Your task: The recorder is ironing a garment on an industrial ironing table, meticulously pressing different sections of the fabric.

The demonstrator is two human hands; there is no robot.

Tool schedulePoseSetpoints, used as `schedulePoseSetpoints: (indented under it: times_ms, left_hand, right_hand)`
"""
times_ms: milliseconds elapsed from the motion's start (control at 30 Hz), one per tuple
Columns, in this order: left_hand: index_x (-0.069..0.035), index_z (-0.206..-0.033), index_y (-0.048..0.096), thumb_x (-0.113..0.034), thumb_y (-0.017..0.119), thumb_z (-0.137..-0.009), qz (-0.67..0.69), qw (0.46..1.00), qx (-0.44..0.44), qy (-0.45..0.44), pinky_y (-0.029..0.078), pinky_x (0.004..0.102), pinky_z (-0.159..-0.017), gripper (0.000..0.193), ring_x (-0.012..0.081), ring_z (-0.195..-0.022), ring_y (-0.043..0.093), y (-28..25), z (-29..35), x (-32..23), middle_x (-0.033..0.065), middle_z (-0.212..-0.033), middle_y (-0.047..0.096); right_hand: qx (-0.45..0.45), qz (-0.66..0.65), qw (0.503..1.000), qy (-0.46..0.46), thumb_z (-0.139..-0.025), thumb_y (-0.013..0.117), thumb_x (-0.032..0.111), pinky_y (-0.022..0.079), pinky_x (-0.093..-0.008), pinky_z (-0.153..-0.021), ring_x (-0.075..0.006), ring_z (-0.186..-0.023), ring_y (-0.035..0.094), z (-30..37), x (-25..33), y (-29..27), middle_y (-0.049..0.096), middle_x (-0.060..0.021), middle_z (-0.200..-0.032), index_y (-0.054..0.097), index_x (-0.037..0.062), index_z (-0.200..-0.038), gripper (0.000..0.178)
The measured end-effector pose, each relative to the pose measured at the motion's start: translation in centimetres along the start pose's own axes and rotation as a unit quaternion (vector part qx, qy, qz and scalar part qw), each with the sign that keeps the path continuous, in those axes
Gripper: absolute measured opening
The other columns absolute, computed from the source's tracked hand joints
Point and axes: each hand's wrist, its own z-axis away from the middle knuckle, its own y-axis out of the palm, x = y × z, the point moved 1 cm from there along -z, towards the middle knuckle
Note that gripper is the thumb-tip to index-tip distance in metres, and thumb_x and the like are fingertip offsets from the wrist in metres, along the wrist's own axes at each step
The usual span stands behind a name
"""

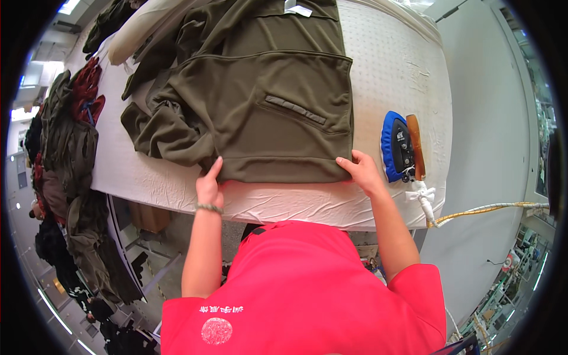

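Observation:
An olive-green jacket (254, 112) lies spread on the white padded ironing table (402, 65), its hem toward me and a slanted pocket (296, 109) facing up. My left hand (209, 187) grips the hem at its left end, thumb on top and fingers under the cloth. At the hem's right corner, my right hand (360, 170) pinches the fabric the same way. A crumpled sleeve (171, 139) rests to the left of the jacket body. Right of my right hand stands an iron (400, 147) with a blue cover round its base and a wooden handle.
A white-wrapped hose (423, 204) and yellow cord run from the iron off to the right. Dark green and red garments (77, 130) hang along the left side. A rolled cream cloth (133, 38) lies at the far left. A grey panel (485, 106) borders the table's right.

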Motion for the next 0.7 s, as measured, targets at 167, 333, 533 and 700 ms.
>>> schedulePoseSetpoints:
  times_ms: [167, 333, 533, 700]
  left_hand:
    - [-0.005, -0.135, 0.06, -0.011, 0.074, -0.091, 0.213, 0.967, 0.088, -0.108, 0.051, 0.0421, -0.104, 0.046, 0.0258, -0.119, 0.063, 0.5, -1.6, -3.8, 0.0088, -0.132, 0.066]
    - [-0.006, -0.136, 0.06, -0.017, 0.072, -0.094, 0.313, 0.935, 0.155, -0.057, 0.046, 0.0448, -0.11, 0.046, 0.027, -0.124, 0.061, 0.3, -2.1, -7.0, 0.009, -0.135, 0.065]
    - [-0.006, -0.139, 0.058, -0.027, 0.067, -0.097, 0.375, 0.9, 0.221, -0.025, 0.042, 0.0467, -0.114, 0.047, 0.0288, -0.127, 0.059, 2.0, -2.7, -9.5, 0.0096, -0.138, 0.064]
    - [-0.006, -0.14, 0.057, -0.029, 0.066, -0.096, 0.379, 0.898, 0.22, 0.026, 0.042, 0.0478, -0.114, 0.05, 0.0299, -0.127, 0.059, 2.2, -1.8, -11.0, 0.0101, -0.14, 0.063]
  right_hand:
    - [0.025, -0.092, 0.992, 0.081, -0.095, 0.073, 0.027, 0.054, -0.029, -0.059, -0.0095, -0.071, 0.064, 0.8, 4.0, -1.1, 0.07, -0.0002, -0.084, 0.072, 0.0032, -0.101, 0.025]
    - [0.016, -0.124, 0.992, 0.037, -0.096, 0.072, 0.029, 0.051, -0.0274, -0.055, -0.0102, -0.068, 0.065, 1.8, 9.0, -2.8, 0.071, -0.0013, -0.085, 0.072, 0.0055, -0.1, 0.024]
    - [0.027, -0.178, 0.984, 0.003, -0.096, 0.069, 0.024, 0.048, -0.0259, -0.051, -0.0085, -0.062, 0.062, 1.6, 10.7, -3.5, 0.069, 0.0006, -0.079, 0.07, 0.0092, -0.092, 0.015]
    - [-0.005, -0.174, 0.985, -0.014, -0.095, 0.068, 0.025, 0.045, -0.0263, -0.051, -0.0091, -0.06, 0.058, 3.4, 12.4, -3.1, 0.066, -0.0001, -0.075, 0.07, 0.0062, -0.087, 0.02]
